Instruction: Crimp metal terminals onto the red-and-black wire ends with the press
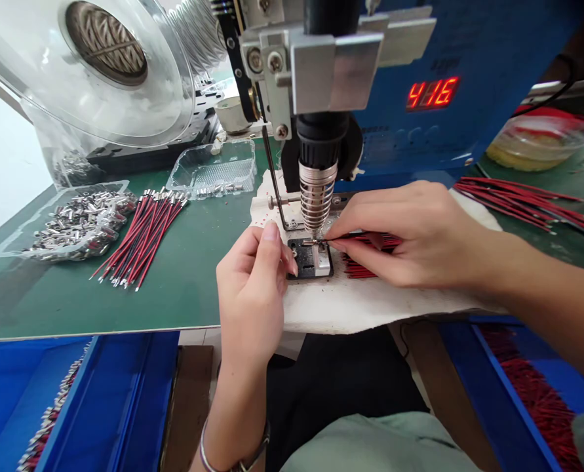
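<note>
My right hand (409,233) pinches a thin red wire (365,240) and holds its tip on a small black fixture (307,261) under the ribbed metal nozzle (316,200) of a heating tool. More red wires lie bunched under that hand. My left hand (255,288) rests just left of the fixture with fingers curled together; what the fingertips hold, if anything, is hidden. Both hands sit on a white cloth pad (360,305).
A blue machine (468,72) shows 416 in red digits. On the green mat (183,275) lie a bundle of red wires (141,236), a tray of metal terminals (75,223) and a clear plastic tray (215,169). Blue bins (119,400) stand below the table edge.
</note>
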The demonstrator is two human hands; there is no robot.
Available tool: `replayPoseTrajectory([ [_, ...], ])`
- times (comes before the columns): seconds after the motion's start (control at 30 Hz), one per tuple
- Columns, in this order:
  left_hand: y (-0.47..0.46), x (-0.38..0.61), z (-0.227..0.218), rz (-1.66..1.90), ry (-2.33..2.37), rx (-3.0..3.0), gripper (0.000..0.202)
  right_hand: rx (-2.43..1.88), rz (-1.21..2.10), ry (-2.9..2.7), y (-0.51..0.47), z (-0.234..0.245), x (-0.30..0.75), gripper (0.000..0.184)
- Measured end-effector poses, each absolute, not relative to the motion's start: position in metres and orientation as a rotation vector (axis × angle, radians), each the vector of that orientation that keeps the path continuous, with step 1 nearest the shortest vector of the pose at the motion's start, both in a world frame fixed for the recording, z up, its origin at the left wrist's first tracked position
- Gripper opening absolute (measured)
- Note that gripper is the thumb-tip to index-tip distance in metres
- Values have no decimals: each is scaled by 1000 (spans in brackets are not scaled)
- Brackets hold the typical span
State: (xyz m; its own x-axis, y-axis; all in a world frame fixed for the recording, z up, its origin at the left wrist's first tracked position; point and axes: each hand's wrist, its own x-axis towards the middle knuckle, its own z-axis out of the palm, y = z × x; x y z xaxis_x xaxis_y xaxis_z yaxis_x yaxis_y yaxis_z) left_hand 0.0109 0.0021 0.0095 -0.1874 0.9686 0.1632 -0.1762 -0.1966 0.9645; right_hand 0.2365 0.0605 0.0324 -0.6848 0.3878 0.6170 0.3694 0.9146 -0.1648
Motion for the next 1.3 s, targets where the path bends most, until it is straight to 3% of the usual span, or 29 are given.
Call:
replayPoseTrajectory([
  [0.43,-2,14,9,1650,1084,1110,49,-539,-113,-2308,50,36,235,17],
  [0.7,-43,33,13,1462,1224,1443,16,-426,-53,-2289,40,44,237,20],
  [0.87,-48,36,11,1350,1072,1372,16,-308,184,-2333,44,40,233,32],
  [1.03,-49,44,14,1222,946,1190,23,-273,218,-2371,41,38,235,28],
  [1.17,-60,35,14,1326,1041,1204,19,-220,157,-2395,45,39,238,15],
  [1.3,-46,-18,19,1607,1397,1214,13,-285,-92,-2458,59,44,249,35],
])
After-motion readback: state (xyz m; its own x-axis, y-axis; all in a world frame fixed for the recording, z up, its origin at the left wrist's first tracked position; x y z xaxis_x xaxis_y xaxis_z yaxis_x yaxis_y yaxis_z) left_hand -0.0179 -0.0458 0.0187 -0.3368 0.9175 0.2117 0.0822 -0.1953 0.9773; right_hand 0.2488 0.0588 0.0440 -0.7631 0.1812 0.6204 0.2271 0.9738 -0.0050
